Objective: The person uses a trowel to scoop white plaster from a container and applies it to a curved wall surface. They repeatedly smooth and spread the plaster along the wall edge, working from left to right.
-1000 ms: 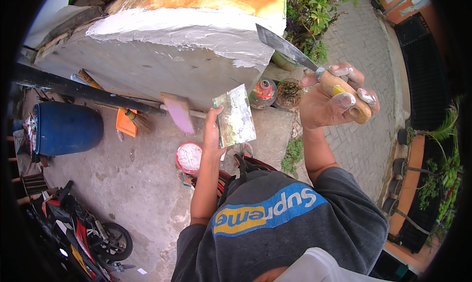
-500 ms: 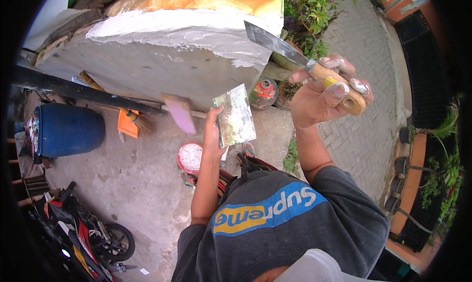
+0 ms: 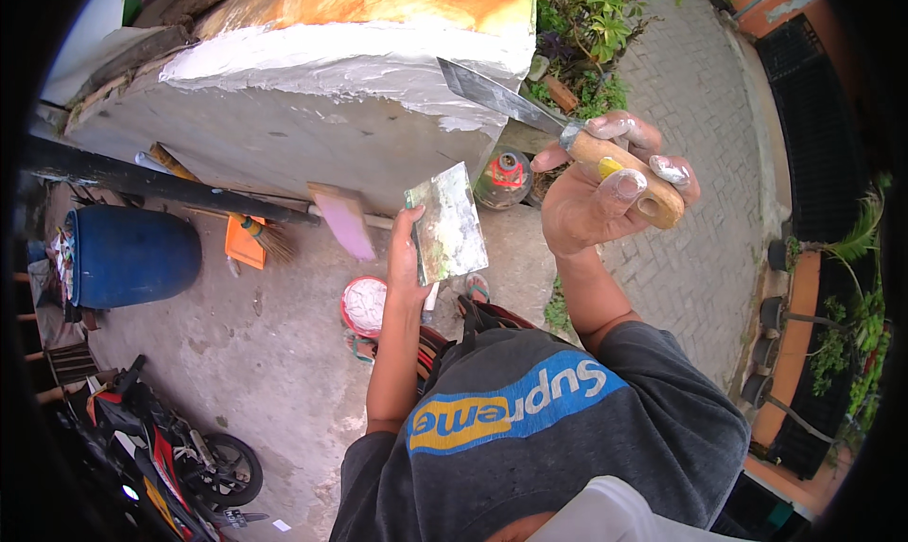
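My right hand (image 3: pixel 584 211), its fingertips smeared white, is closed round the wooden handle of a putty knife (image 3: pixel 503 97). The metal blade points up and left, its tip in front of the white-coated edge of the wall (image 3: pixel 312 55); I cannot tell whether it touches. Lower and to the left, my left hand (image 3: pixel 405 253) grips a small rectangular board (image 3: pixel 450 222) by its left side. White paste and greenish-brown stains mark the board's face. A red bucket (image 3: pixel 345 294) holding white paste (image 3: pixel 367 307) stands on the ground by my feet.
A pink-faced panel (image 3: pixel 342 222) leans near the wall's foot, beside a broom (image 3: pixel 270 237) and an orange dustpan (image 3: pixel 244 244). A round container (image 3: pixel 504 178) sits by the wall's corner. At left are a blue barrel (image 3: pixel 137 255) and a motorcycle (image 3: pixel 180 457); plants (image 3: pixel 610 22) grow at the upper right.
My right hand has moved left and slightly down with the putty knife, bringing the blade further across the wall's white edge. My left hand and the board have shifted slightly left.
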The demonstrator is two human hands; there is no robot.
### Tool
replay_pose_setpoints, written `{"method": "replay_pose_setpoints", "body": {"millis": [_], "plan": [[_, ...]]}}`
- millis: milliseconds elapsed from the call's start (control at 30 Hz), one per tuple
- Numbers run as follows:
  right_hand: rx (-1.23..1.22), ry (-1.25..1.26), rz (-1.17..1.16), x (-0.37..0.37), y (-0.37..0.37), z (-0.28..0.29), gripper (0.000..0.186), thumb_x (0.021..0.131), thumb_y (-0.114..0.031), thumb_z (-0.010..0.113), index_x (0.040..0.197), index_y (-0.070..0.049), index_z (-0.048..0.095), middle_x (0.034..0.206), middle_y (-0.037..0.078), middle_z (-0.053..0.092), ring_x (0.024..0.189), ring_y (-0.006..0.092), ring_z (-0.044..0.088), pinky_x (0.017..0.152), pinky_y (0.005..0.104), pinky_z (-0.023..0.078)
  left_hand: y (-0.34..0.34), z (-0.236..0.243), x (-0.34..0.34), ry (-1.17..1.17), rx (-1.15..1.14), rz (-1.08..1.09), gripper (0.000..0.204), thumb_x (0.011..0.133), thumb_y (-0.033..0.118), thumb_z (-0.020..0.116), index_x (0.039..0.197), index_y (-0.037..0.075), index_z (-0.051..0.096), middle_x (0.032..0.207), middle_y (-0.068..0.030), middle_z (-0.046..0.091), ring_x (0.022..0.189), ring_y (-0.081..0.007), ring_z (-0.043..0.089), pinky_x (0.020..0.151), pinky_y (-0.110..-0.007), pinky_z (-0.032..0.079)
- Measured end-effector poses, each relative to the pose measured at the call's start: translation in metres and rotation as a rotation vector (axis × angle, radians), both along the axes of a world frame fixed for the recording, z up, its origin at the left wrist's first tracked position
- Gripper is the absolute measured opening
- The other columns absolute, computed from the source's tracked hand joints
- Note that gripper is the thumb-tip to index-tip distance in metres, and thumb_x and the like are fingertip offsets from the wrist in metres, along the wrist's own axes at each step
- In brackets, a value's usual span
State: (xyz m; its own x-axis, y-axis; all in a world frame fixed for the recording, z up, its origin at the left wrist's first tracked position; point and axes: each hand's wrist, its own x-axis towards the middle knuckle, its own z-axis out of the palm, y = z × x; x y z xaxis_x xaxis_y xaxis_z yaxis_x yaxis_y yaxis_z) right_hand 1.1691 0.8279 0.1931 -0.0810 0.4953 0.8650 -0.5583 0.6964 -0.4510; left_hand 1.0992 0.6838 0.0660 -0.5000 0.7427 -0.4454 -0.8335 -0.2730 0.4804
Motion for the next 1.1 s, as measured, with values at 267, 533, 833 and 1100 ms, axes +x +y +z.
{"method": "replay_pose_setpoints", "body": {"millis": [267, 533, 833, 1100], "plan": [[-0.21, 0.097, -0.023, 0.025, 0.036, 0.005, 0.031, 0.1, -0.041, 0.045, 0.122, -0.02, 0.037, 0.103, 0.018, 0.058, 0.056, 0.0178, 0.059, 0.04, 0.0261, 0.051, 0.013, -0.004, 0.0, -0.017, 0.006, 0.002, 0.041, 0.09, 0.026, 0.051, 0.119, -0.003, 0.055, 0.107, -0.0138, 0.066, 0.092, -0.0232, 0.067, 0.083, -0.036, 0.055], [-0.498, 0.133, 0.214, 0.034, 0.068, 0.009, 0.031, 0.1, -0.044, 0.044, 0.118, -0.018, 0.041, 0.1, 0.015, 0.06, 0.058, 0.0181, 0.06, 0.045, 0.0283, 0.05, 0.025, -0.006, -0.002, 0.001, 0.005, -0.005, 0.042, 0.09, 0.026, 0.051, 0.12, -0.003, 0.054, 0.107, -0.0139, 0.066, 0.092, -0.0235, 0.068, 0.083, -0.037, 0.055], [-0.489, 0.033, 0.264, 0.021, 0.076, 0.008, 0.031, 0.099, -0.048, 0.044, 0.112, -0.02, 0.048, 0.102, 0.011, 0.061, 0.064, 0.0138, 0.057, 0.053, 0.0257, 0.046, 0.027, -0.009, -0.007, 0.0, -0.016, -0.004, 0.043, 0.09, 0.027, 0.05, 0.121, -0.003, 0.054, 0.107, -0.0146, 0.066, 0.093, -0.024, 0.067, 0.083, -0.037, 0.055], [-0.598, 0.071, 0.432, 0.023, 0.1, 0.013, 0.033, 0.1, -0.045, 0.045, 0.11, -0.014, 0.051, 0.104, 0.013, 0.06, 0.067, 0.0138, 0.057, 0.055, 0.0243, 0.046, 0.023, -0.002, -0.007, 0.005, 0.003, 0.003, 0.044, 0.091, 0.026, 0.049, 0.124, -0.004, 0.052, 0.11, -0.0158, 0.065, 0.095, -0.0245, 0.067, 0.085, -0.038, 0.055]]}}
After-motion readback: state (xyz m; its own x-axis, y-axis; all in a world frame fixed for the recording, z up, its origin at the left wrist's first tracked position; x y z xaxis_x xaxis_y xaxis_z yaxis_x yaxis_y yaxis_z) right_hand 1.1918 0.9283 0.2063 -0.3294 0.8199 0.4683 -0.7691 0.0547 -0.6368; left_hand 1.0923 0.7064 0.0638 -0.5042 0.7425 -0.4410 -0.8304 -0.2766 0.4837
